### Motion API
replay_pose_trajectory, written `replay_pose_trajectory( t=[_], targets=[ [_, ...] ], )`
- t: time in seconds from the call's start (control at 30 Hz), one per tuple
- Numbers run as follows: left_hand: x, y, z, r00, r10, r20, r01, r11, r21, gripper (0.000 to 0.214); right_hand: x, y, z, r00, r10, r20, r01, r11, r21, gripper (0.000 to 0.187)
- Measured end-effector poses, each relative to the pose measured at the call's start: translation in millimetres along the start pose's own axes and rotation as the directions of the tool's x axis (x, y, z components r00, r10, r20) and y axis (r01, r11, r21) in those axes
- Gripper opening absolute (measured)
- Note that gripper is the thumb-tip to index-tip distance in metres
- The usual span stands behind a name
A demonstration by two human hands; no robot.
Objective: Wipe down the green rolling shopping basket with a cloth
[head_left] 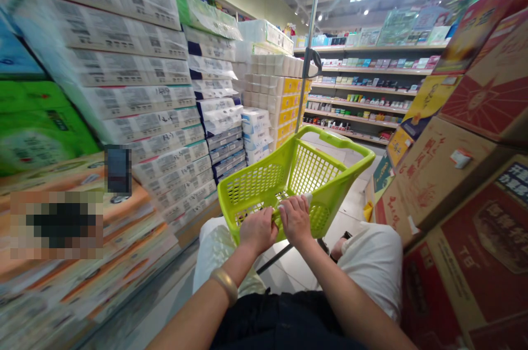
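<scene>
A lime-green plastic shopping basket (322, 165) with pierced walls stands between my knees, its near rim towards me. My left hand (259, 229) is closed at that near rim, the thumb bent over the edge. Beside it my right hand (295, 222) lies with curled fingers over the same rim. A small pale scrap shows by the right fingertips; what it is I cannot make out. My hands cover part of the rim and the basket floor. From behind the basket rises a grey metal pole (303, 94) with a dark hook-like piece on it.
Wrapped paper packs (140, 69) are stacked high along the left, and orange packs (136, 218) lie lower. Printed cardboard cartons (429, 157) crowd the right side. Shelves of small goods (358, 88) stand at the back. Pale floor tiles (350, 204) show beside the basket.
</scene>
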State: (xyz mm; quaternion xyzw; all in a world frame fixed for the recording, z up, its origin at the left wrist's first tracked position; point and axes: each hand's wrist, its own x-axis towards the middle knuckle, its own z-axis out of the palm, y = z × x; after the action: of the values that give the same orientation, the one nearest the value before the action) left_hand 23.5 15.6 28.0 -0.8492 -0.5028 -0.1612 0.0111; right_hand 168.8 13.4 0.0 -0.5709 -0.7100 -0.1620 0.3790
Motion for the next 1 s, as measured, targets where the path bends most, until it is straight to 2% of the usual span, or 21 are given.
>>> replay_pose_trajectory(
  t=[0.13,0.23,0.3,0.4,0.5,0.57,0.67,0.8,0.9,1.0],
  targets=[
    [-3.1,-4.1,-0.1,1.000,0.006,-0.015,-0.006,1.000,0.001,0.023,2.9,21.4,-11.9,0.988,-0.139,0.074,0.139,0.990,-0.005,0.019],
    [-3.7,-2.9,1.6,1.000,-0.001,-0.031,0.001,1.000,0.007,0.022,5.8,36.3,-18.6,0.993,-0.104,0.049,0.106,0.994,-0.037,0.021],
    [-2.9,-0.7,3.0,0.999,-0.001,-0.034,0.001,1.000,0.008,0.020,5.1,32.8,-16.4,0.999,-0.036,0.005,0.036,0.998,-0.053,0.023],
    [-1.6,1.8,4.6,1.000,-0.003,-0.030,0.003,1.000,0.001,0.019,0.0,11.0,-6.0,0.998,0.049,-0.048,-0.052,0.998,-0.048,0.023],
    [-1.7,1.4,4.6,0.999,0.002,-0.035,-0.002,1.000,-0.001,0.019,-4.7,-7.1,2.1,0.999,0.025,-0.025,-0.025,1.000,0.002,0.021],
    [-2.6,-0.2,4.1,0.999,0.011,-0.035,-0.012,1.000,-0.003,0.019,-4.9,-5.9,0.7,0.999,-0.041,0.015,0.041,0.999,0.024,0.020],
    [-4.0,-2.2,3.8,0.999,0.024,-0.032,-0.024,1.000,-0.004,0.021,-1.0,13.1,-9.8,0.989,-0.129,0.068,0.128,0.992,0.017,0.021],
    [-3.2,0.0,6.0,0.999,0.019,-0.036,-0.020,1.000,-0.007,0.020,3.1,29.9,-18.3,0.997,-0.068,0.024,0.068,0.997,-0.020,0.023],
    [-1.5,3.5,8.1,0.999,0.018,-0.048,-0.018,1.000,-0.006,0.018,-0.4,14.5,-9.0,0.998,0.038,-0.054,-0.040,0.999,-0.027,0.024],
    [-1.3,4.2,8.8,0.997,0.022,-0.076,-0.021,1.000,0.005,0.015,-5.9,-7.6,3.4,0.995,0.053,-0.080,-0.054,0.999,-0.006,0.024]
  ],
)
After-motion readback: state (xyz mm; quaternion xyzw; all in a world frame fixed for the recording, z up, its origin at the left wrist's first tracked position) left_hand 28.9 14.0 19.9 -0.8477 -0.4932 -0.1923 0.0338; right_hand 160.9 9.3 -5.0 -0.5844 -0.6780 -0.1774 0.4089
